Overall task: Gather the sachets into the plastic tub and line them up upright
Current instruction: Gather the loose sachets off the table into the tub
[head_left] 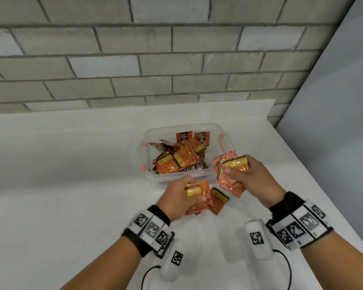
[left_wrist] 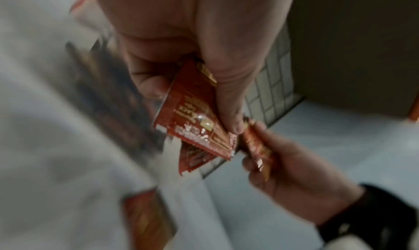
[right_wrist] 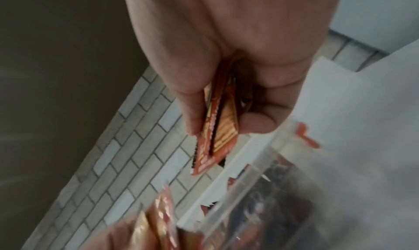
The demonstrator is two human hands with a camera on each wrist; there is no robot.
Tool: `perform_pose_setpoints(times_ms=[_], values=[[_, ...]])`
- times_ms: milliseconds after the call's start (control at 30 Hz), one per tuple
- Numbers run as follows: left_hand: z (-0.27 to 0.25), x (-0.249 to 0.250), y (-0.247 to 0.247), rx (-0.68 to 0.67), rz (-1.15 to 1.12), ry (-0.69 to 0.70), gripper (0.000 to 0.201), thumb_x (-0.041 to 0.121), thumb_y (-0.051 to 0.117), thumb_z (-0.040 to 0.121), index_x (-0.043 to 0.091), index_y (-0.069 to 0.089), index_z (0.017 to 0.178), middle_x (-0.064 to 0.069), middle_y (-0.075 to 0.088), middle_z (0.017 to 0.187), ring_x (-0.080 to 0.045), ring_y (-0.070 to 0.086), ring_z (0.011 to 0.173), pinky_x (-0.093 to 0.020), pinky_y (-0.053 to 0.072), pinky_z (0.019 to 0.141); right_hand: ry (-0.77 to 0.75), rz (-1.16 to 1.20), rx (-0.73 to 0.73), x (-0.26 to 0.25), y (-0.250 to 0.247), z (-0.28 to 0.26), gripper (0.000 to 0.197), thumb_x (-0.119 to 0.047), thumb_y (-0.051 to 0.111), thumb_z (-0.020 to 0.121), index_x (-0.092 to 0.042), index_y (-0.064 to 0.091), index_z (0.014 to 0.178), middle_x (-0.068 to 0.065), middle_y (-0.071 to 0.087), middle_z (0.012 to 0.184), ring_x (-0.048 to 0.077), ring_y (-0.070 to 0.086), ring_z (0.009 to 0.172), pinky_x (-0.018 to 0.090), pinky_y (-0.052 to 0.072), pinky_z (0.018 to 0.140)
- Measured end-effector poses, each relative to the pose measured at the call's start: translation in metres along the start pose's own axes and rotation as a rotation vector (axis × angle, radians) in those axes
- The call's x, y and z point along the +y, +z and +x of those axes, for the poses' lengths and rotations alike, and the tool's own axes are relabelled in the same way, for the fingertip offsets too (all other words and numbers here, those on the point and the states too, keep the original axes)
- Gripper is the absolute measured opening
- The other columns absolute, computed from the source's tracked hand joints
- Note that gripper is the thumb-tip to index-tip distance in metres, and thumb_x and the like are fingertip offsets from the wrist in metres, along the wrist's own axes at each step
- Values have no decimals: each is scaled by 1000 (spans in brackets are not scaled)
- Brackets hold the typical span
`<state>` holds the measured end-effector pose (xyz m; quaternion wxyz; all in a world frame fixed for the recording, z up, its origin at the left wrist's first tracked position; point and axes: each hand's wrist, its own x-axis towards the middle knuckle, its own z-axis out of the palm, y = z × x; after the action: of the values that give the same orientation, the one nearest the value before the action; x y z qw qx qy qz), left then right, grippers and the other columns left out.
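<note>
The sachets [head_left: 177, 159] mostly lie jumbled in the plastic tub [head_left: 223, 130] just ahead of both hands, two standing at its far wall. The left hand [head_left: 179, 197] grips a small bunch near the tub's front rim, with a loose sachet [head_left: 218, 200] beside it on the counter [head_left: 71, 164]; the right hand [head_left: 249, 176] clamps a second bunch [head_left: 232, 174] by the tub's right side. Best to square each bunch edge-down before lowering it against the standing pair.

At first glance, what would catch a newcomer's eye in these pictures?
The clear plastic tub at the counter's far side, holding a jumbled heap of orange sachets. In front of it, the left hand and the right hand each grip a bunch of sachets.
</note>
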<state>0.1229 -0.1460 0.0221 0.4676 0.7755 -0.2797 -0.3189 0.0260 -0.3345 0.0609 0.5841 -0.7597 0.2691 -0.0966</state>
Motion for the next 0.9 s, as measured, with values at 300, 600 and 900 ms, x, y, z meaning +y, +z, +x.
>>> perform_pose_setpoints(times_ms=[300, 600, 900], values=[[50, 16, -98, 457, 381, -79, 47, 41, 75, 78, 22, 54, 116, 1, 61, 111, -17, 56, 92, -23, 43, 74, -27, -402, -15, -51, 83, 90, 73, -41, 68, 84, -9, 34, 140, 9, 48, 139, 27, 47, 125, 33, 41, 97], [69, -17, -74, 371, 842, -195, 94, 69, 63, 73, 28, 24, 147, -8, 24, 150, -31, 23, 134, -47, 24, 106, -23, -759, 2, -51, 97, 111, 67, -62, 53, 84, -19, 44, 134, 9, 42, 133, 30, 32, 128, 43, 34, 101], [60, -32, -77, 471, 337, -151, 78, 51, 46, 94, 20, 5, 153, -10, 7, 159, -33, 10, 144, -50, 18, 115, -87, -568, -131, 13, 32, 11, 13, -31, 58, 92, -22, 60, 82, -5, 55, 69, 6, 48, 58, 14, 37, 54]])
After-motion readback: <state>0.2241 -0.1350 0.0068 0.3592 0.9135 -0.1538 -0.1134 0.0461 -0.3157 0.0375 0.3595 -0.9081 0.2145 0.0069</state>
